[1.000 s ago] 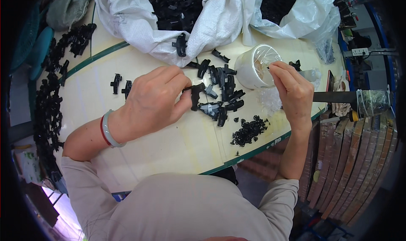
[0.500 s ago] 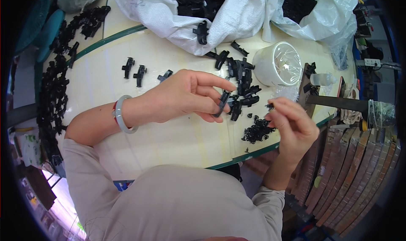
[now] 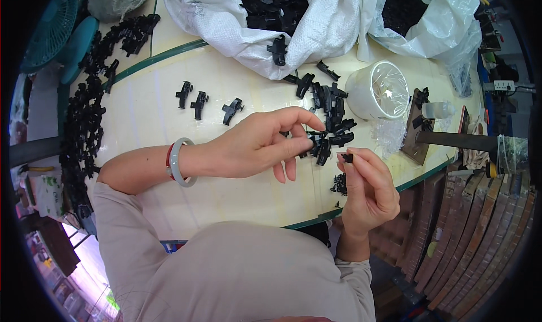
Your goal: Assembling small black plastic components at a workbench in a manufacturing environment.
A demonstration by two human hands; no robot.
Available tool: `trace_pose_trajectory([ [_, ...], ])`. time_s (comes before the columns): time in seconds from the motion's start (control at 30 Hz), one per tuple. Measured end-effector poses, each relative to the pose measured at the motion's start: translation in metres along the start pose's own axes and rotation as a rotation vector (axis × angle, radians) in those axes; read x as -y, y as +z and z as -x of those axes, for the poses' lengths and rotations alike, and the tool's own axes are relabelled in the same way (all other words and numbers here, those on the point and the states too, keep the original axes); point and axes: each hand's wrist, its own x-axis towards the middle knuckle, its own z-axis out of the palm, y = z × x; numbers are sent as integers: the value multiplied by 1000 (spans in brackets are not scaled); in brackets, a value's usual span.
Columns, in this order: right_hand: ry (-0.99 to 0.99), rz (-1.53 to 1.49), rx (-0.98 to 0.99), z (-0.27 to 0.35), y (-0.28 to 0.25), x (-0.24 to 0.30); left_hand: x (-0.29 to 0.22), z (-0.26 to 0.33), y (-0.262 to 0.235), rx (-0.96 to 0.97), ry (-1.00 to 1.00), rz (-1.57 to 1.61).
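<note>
My left hand (image 3: 257,144) reaches over the table at the edge of a loose pile of black plastic parts (image 3: 334,104). Its thumb and index finger close around a black plastic part (image 3: 317,136), mostly hidden by the fingers and hard to tell from the pile behind. To the right and a little nearer, my right hand (image 3: 370,192) pinches a small black plastic piece (image 3: 347,158) between thumb and fingertips. The two hands are apart. Beside the right hand lies a heap of tiny black pieces (image 3: 339,184), partly covered by it.
Three black parts (image 3: 199,104) lie spaced out left of centre. White sacks (image 3: 220,31) of black parts stand at the back. A white tub (image 3: 364,90), a small bottle (image 3: 437,110) and a metal bar (image 3: 457,141) are at the right. More parts (image 3: 84,119) line the left edge.
My right hand has moved left, toward my left hand, with the small piece, and now covers more of the tiny heap. My left hand has turned, hiding more of its part. The whole view shifted slightly.
</note>
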Motion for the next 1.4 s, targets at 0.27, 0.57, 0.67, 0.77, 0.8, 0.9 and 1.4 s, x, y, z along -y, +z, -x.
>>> trace_pose_trajectory([
  [0.27,-40,-102,27,0,10,-4,5,-4,-7,-15,162,-321],
  [0.57,14,-154,46,10,12,-4,14,-4,-9,67,338,-282],
  [0.67,40,-183,38,11,10,-3,5,-1,-1,35,110,-8],
  [0.77,49,-204,36,12,10,-1,6,-3,-6,53,101,54],
  [0.8,47,-204,33,11,9,-2,6,-3,-9,75,81,63],
  [0.9,-57,-68,41,6,7,-4,1,-3,-12,95,11,53],
  [1.4,-201,160,88,-1,16,0,7,-5,-11,82,-92,240],
])
